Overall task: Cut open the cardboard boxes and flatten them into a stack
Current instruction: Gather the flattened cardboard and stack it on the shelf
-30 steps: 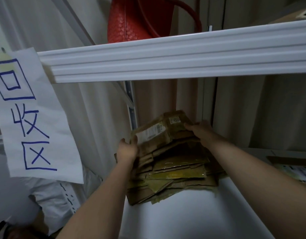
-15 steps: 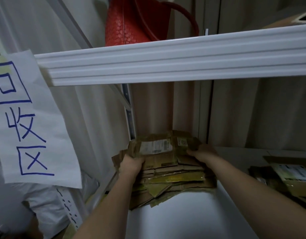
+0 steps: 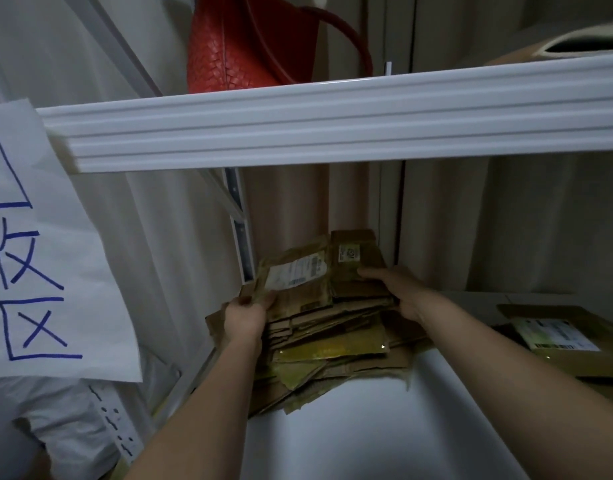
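Left hand grips the left edge of the top flattened box, fingers curled round the cardboard; right hand grasps its right edge, thumb on top near the small green label. Change over the last second: the piece was held tilted up above the pile, now it lies nearly flat on top of the stack of flattened boxes, both hands lower and pressed in against it. Stack sits at the back-left corner of the white shelf, against the curtain. Read: placement is basically done, this is the settle/square-up part; hands haven't let go yet. Stack edges look ragged at the front, top piece overhangs left, so it could slide when released. Another box with a shipping label lies well apart on the right of the shelf, can't tell if it's flattened; likely next. Red woven bag on the shelf above, handwritten paper sign hanging at left.
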